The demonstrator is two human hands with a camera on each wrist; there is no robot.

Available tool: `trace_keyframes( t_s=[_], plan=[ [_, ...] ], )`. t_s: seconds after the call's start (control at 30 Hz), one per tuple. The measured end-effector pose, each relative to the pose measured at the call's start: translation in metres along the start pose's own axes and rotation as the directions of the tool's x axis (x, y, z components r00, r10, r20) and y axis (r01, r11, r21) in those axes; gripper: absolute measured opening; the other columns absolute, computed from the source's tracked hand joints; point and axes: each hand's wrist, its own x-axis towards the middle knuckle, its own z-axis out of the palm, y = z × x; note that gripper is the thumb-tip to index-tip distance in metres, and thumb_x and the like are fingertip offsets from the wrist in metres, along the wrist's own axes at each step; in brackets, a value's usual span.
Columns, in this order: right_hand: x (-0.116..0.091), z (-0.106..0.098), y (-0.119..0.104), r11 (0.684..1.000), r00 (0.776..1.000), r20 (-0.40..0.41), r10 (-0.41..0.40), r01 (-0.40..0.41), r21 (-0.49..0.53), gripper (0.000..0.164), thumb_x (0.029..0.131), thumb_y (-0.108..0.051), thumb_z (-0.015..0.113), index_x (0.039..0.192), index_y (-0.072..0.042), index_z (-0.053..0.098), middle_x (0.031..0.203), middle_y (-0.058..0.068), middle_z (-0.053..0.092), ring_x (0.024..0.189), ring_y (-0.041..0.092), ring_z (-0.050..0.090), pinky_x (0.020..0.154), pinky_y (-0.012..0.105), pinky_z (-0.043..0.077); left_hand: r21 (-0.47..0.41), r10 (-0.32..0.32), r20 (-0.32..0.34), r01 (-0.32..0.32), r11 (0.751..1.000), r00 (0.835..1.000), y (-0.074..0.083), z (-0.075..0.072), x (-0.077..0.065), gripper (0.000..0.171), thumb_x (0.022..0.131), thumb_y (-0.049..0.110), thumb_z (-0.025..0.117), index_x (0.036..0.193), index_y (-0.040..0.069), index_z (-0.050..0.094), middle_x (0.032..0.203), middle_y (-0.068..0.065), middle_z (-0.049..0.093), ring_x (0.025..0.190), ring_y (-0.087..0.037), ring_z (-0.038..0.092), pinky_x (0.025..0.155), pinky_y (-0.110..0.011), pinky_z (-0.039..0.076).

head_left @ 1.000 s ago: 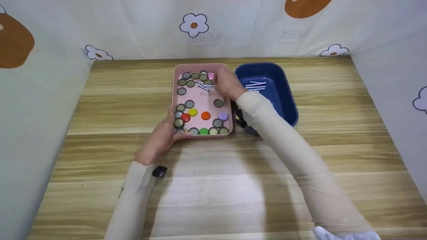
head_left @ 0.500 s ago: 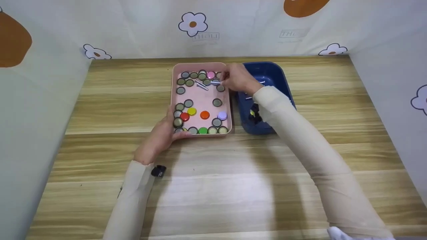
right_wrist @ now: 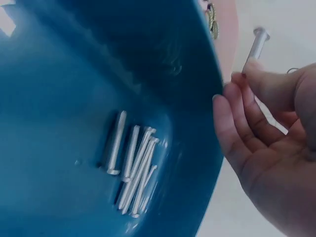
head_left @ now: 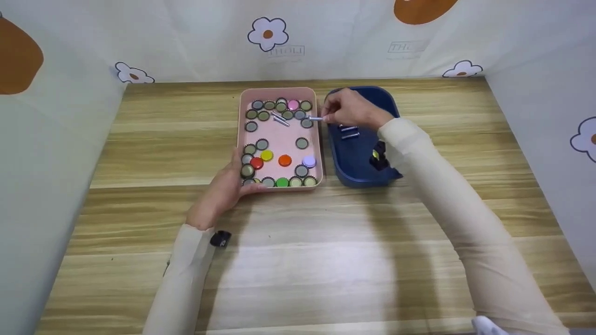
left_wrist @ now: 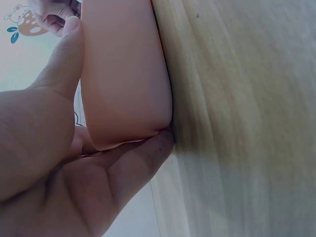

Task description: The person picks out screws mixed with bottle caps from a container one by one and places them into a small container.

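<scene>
Thumb and fingertips of my right hand (head_left: pixel 351 109) pinch a silver screw (right_wrist: pixel 257 45), its flat head pointing away from the hand. That hand is over the near-left rim area of the blue bin (head_left: pixel 351 163), and in the head view the screw overlaps the pink tray's right wall. My left hand (head_left: pixel 222 190) grips the front left corner of the pink tray (head_left: pixel 286 139), thumb along the front wall and fingers along the left side. Inside the tray lie a few more screws (head_left: pixel 281 120) among many bottle caps (head_left: pixel 301 143). Several loose screws (right_wrist: pixel 133 170) rest on the blue bin's floor.
Both containers stand side by side at the back of the wooden table (head_left: pixel 298 260), a narrow gap between them. Behind them rises a white patterned curtain (head_left: pixel 335 42). A small black device (head_left: pixel 379 156) sits at the right wrist, another (head_left: pixel 220 238) at the left.
My right hand has moved right, from inside the pink tray to over the blue bin, carrying a screw. The left hand stays on the tray.
</scene>
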Motion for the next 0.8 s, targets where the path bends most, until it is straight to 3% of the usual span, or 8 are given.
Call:
trace_keyframes(
  t_s=[0.03,0.1,0.17,0.33,0.4,0.53,0.67,0.8],
  plan=[
    [-0.001,-0.001,0.003,1.0,1.0,0.004,-0.003,0.003,-0.005,0.011,0.096,-0.012,0.065,0.102,-0.007,0.073,0.093,0.005,0.065,0.082,0.017,0.055,0.07,0.025,0.046,0.0,-0.002,-0.002,0.002,1.0,1.0,0.0,0.0,0.0,0.077,0.1,0.054,0.045,0.162,0.029,0.007,0.163,0.0,0.035,0.149,-0.018,0.036,0.129,-0.047,0.011],
    [-0.004,-0.003,0.008,1.0,1.0,0.006,-0.003,0.003,-0.009,0.01,0.096,-0.013,0.065,0.1,-0.008,0.073,0.09,0.003,0.064,0.081,0.016,0.055,0.07,0.025,0.046,-0.026,-0.013,0.004,0.013,1.0,1.0,0.001,0.001,0.001,0.072,0.101,0.06,0.033,0.162,0.03,0.01,0.163,0.002,0.035,0.15,-0.017,0.035,0.13,-0.046,0.011],
    [-0.006,-0.005,0.014,1.0,1.0,0.005,0.0,0.0,-0.004,0.009,0.096,-0.013,0.065,0.099,-0.008,0.072,0.089,0.002,0.064,0.08,0.015,0.055,0.07,0.024,0.046,-0.018,-0.013,0.003,0.013,1.0,1.0,0.001,0.001,0.001,0.073,0.101,0.059,0.034,0.162,0.029,0.01,0.163,0.001,0.034,0.15,-0.018,0.034,0.13,-0.046,0.011],
    [-0.011,-0.009,0.026,0.998,1.0,-0.007,0.019,-0.019,0.053,0.008,0.095,-0.009,0.065,0.099,-0.007,0.072,0.088,0.0,0.065,0.08,0.014,0.057,0.069,0.022,0.048,0.091,0.023,-0.011,-0.022,0.996,1.0,0.0,-0.001,-0.002,0.094,0.096,0.041,0.064,0.163,0.022,0.001,0.162,-0.009,0.035,0.148,-0.024,0.037,0.129,-0.048,0.012],
    [-0.011,-0.01,0.029,0.998,1.0,-0.022,0.02,-0.019,0.055,0.008,0.093,-0.009,0.066,0.097,-0.007,0.072,0.086,-0.002,0.065,0.079,0.013,0.057,0.069,0.021,0.047,0.097,0.027,-0.018,-0.025,0.995,0.999,0.0,-0.002,-0.003,0.098,0.093,0.038,0.068,0.163,0.021,0.002,0.161,-0.01,0.037,0.148,-0.025,0.039,0.129,-0.048,0.011],
    [-0.012,-0.01,0.036,1.0,0.999,-0.045,0.021,-0.02,0.021,0.007,0.092,-0.01,0.066,0.095,-0.007,0.072,0.083,-0.004,0.064,0.078,0.011,0.056,0.069,0.02,0.045,-0.01,-0.006,-0.01,0.006,1.0,1.0,0.002,0.0,-0.001,0.075,0.1,0.061,0.036,0.162,0.026,0.013,0.16,-0.003,0.039,0.149,-0.021,0.037,0.129,-0.05,0.006],
    [-0.013,-0.011,0.044,0.999,0.998,-0.043,0.044,-0.044,0.013,0.009,0.092,-0.012,0.065,0.096,-0.007,0.072,0.084,-0.003,0.063,0.078,0.013,0.055,0.067,0.021,0.046,-0.083,-0.043,0.011,0.044,0.996,0.999,0.003,0.002,0.0,0.086,0.092,0.079,0.008,0.162,0.029,0.014,0.161,0.001,0.038,0.149,-0.018,0.036,0.13,-0.047,0.008],
    [-0.015,-0.012,0.05,0.998,0.997,-0.043,0.063,-0.061,0.027,0.011,0.092,-0.013,0.065,0.096,-0.006,0.071,0.083,-0.003,0.062,0.075,0.012,0.056,0.065,0.02,0.048,-0.061,-0.038,0.004,0.039,0.997,0.999,0.002,0.003,0.0,0.085,0.093,0.076,0.012,0.162,0.026,0.011,0.162,-0.001,0.035,0.15,-0.018,0.035,0.13,-0.045,0.009]
  ],
)
